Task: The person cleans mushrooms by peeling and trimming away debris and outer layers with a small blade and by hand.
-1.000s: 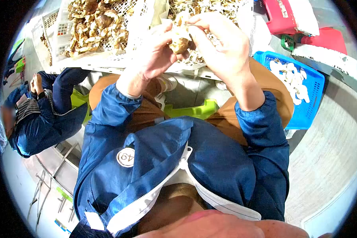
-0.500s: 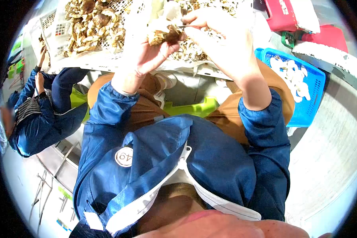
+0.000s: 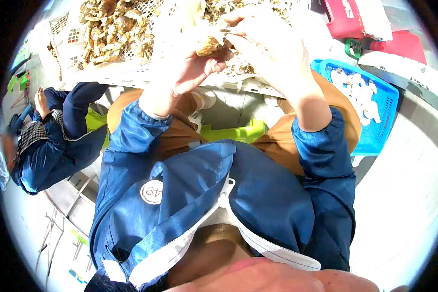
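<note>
Head view, as I am watching: left hand (image 3: 192,73) is gripping 1 brown mushroom (image 3: 210,47), apparently unfinished; right hand (image 3: 272,44) is pinching a thin tool (image 3: 225,30) beside it. Beyond, brown pieces (image 3: 114,29) are waiting; pale pieces (image 3: 357,95), perhaps done, are lying in a blue basket (image 3: 374,138).

This looks like a food-sorting workroom: a white crate (image 3: 95,76) holds brown mushroom-like pieces (image 3: 124,41), and a blue basket (image 3: 385,104) holds pale pieces (image 3: 367,101). Blue jackets (image 3: 277,197), one with a numbered badge (image 3: 152,192), clothe the wearer and a seated co-worker (image 3: 49,158).
</note>
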{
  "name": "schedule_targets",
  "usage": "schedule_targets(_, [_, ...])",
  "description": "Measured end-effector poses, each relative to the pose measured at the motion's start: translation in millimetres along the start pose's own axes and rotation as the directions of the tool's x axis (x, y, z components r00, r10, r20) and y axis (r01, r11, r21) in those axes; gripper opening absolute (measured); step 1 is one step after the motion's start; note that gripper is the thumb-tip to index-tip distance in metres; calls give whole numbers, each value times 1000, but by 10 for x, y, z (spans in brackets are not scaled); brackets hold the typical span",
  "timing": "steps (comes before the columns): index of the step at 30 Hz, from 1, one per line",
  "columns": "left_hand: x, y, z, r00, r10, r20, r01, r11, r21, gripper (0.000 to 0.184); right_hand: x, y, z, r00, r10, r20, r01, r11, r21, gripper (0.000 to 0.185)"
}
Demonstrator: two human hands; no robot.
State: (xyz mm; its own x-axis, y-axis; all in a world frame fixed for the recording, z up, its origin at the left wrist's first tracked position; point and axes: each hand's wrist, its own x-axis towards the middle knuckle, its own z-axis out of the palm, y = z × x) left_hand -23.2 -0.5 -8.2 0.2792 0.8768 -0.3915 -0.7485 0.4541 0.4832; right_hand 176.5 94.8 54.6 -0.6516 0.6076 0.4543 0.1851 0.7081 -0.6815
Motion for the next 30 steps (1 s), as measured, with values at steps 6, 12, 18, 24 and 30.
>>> schedule_targets(6, [-38, 46, 59, 989, -100, -105, 80, 981, -179, 37, 59, 28, -46, 999, -8, 46, -1, 983, 182, 7])
schedule_targets(12, [-17, 16, 56, 998, -7, -69, 5, 1000, -31, 37, 101, 60, -77, 997, -49, 56, 32, 961, 274, 7])
schedule_targets(18, [-57, 24, 110, 991, -107, -86, 91, 980, -175, 39, -31, 155, 67, 997, -67, -36, 67, 998, 13, 8])
schedule_targets(24, [-47, 105, -1, 993, -13, 116, 43, 964, -262, 42, 35, 35, -79, 963, 191, -191, -206, 976, -62, 8])
schedule_targets(30, [-49, 191, -93, 963, 248, -104, -248, 969, 19, 53, 48, -15, -77, 942, 334, 24, -334, 931, 147, 9])
